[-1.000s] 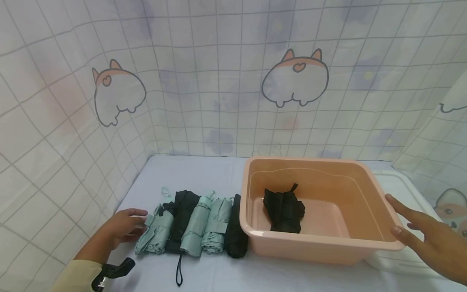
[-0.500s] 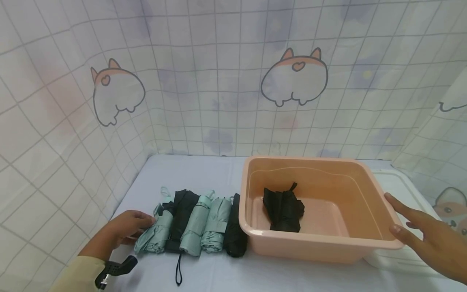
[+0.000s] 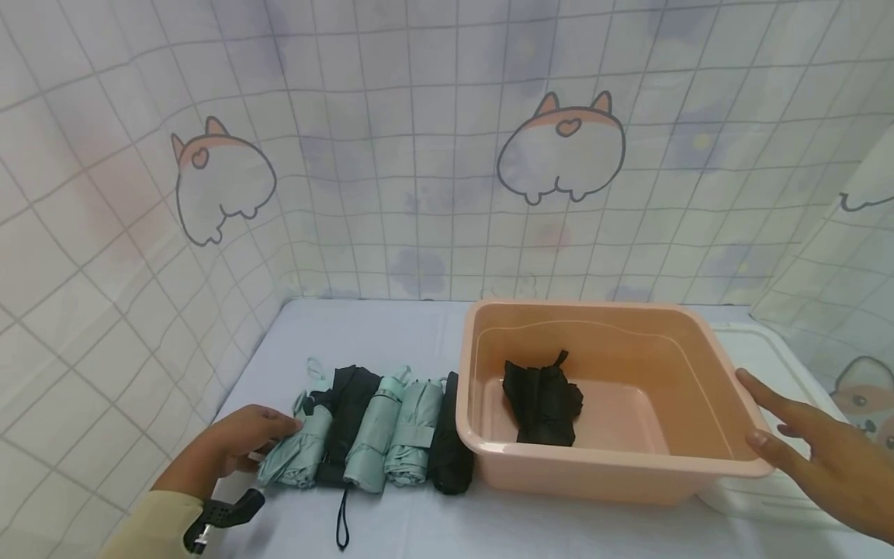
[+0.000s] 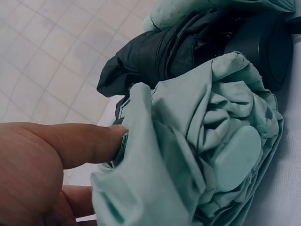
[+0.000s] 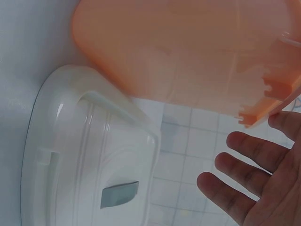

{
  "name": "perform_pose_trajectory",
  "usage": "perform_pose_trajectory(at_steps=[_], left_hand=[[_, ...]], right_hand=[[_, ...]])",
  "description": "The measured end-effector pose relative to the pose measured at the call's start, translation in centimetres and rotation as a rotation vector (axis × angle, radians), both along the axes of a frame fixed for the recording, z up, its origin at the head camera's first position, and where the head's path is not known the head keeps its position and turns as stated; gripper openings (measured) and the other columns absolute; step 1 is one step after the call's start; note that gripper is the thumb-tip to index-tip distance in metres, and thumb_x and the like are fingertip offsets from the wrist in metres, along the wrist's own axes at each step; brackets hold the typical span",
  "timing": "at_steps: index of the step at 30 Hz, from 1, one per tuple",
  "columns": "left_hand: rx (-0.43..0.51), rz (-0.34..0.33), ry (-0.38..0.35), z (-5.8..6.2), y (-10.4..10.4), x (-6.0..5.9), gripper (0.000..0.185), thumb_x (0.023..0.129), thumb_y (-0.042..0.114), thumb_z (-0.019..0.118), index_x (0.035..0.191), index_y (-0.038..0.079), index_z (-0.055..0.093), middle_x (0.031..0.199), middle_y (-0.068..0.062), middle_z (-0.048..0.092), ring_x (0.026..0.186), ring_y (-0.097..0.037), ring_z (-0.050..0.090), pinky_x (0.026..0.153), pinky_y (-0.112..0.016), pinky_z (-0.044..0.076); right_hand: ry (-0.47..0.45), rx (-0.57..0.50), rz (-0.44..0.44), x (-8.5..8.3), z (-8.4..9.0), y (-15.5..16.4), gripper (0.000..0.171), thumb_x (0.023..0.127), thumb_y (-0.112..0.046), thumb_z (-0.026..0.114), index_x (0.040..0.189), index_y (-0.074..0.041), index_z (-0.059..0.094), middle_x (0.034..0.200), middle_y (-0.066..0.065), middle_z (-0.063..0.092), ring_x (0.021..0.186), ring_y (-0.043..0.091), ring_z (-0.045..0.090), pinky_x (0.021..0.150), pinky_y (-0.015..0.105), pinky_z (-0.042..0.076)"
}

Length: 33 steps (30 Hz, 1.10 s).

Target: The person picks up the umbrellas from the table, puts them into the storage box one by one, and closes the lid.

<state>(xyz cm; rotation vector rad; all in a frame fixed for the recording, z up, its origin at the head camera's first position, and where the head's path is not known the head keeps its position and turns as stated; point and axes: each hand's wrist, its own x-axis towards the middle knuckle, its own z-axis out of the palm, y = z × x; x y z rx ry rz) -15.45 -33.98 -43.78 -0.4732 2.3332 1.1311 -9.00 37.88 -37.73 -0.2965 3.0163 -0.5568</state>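
Note:
My left hand (image 3: 251,436) is at the leftmost folded umbrella (image 3: 306,442), which is mint green and loosely bundled. In the left wrist view, one finger meets a flap of the umbrella's fabric (image 4: 160,141) by a dark strap; another finger is partly hidden lower down. Beside it lie a black umbrella (image 3: 349,415) with a wrist loop, two mint umbrellas (image 3: 377,435) (image 3: 415,431) and another black umbrella (image 3: 450,442). My right hand (image 3: 813,454) touches the right rim of a peach basin (image 3: 594,466), fingers extended. Inside the basin is a bundled black umbrella (image 3: 543,400).
A white plastic lid or shallow box (image 5: 94,155) lies to the right, partly beneath the basin, with a grey patch on it. A white cloth covers the table (image 3: 363,326). Grid-patterned curtains (image 3: 391,155) close off the back and sides.
My left hand has moved slightly right, from beside the leftmost mint umbrella onto its fabric. The right hand stays at the basin rim, and the umbrellas lie as before.

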Motion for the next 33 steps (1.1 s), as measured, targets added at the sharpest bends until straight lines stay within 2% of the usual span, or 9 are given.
perform_pose_trajectory(at_steps=[6,12,17,23,33], left_hand=[[0.028,-0.013,0.001,0.1,0.1,0.1,0.068,0.096,0.04,0.071,0.135,-0.013,0.052,0.133,-0.032,0.054,0.113,-0.046,0.058,0.086,-0.058,0.056],[0.047,0.005,0.011,0.4,0.1,0.2,0.053,0.094,0.037,0.073,0.123,-0.006,0.061,0.115,-0.019,0.062,0.098,-0.033,0.062,0.077,-0.043,0.056],[0.075,0.008,0.009,0.5,0.0,0.2,0.044,0.093,0.032,0.074,0.116,-0.003,0.063,0.103,-0.014,0.063,0.089,-0.029,0.06,0.072,-0.04,0.055],[0.107,-0.013,0.009,0.5,-0.2,0.1,0.053,0.094,0.031,0.074,0.128,-0.006,0.056,0.109,-0.015,0.062,0.092,-0.029,0.061,0.074,-0.041,0.056],[0.144,0.012,0.029,1.2,-0.5,0.2,0.067,0.094,0.031,0.074,0.14,-0.005,0.041,0.113,-0.017,0.062,0.094,-0.03,0.063,0.076,-0.043,0.057]], right_hand=[[-0.003,-0.013,0.002,0.1,0.0,-0.1,0.08,0.107,-0.038,0.054,0.165,-0.019,0.002,0.144,0.049,0.032,0.104,0.074,0.05,0.048,0.06,0.053],[-0.009,-0.023,-0.013,0.1,0.1,-0.3,0.082,0.106,-0.039,0.055,0.165,-0.018,0.002,0.145,0.05,0.03,0.105,0.075,0.048,0.049,0.063,0.053],[0.009,-0.026,-0.01,0.2,0.0,-0.2,0.082,0.106,-0.038,0.056,0.165,-0.02,0.003,0.144,0.049,0.032,0.105,0.074,0.05,0.05,0.064,0.052],[0.026,-0.034,-0.002,0.3,-0.1,-0.1,0.08,0.105,-0.036,0.057,0.165,-0.021,0.006,0.144,0.048,0.034,0.104,0.074,0.051,0.049,0.063,0.052],[0.038,-0.015,0.011,0.2,-0.3,0.1,0.08,0.105,-0.037,0.057,0.165,-0.022,0.007,0.144,0.047,0.036,0.103,0.072,0.052,0.047,0.062,0.052]])
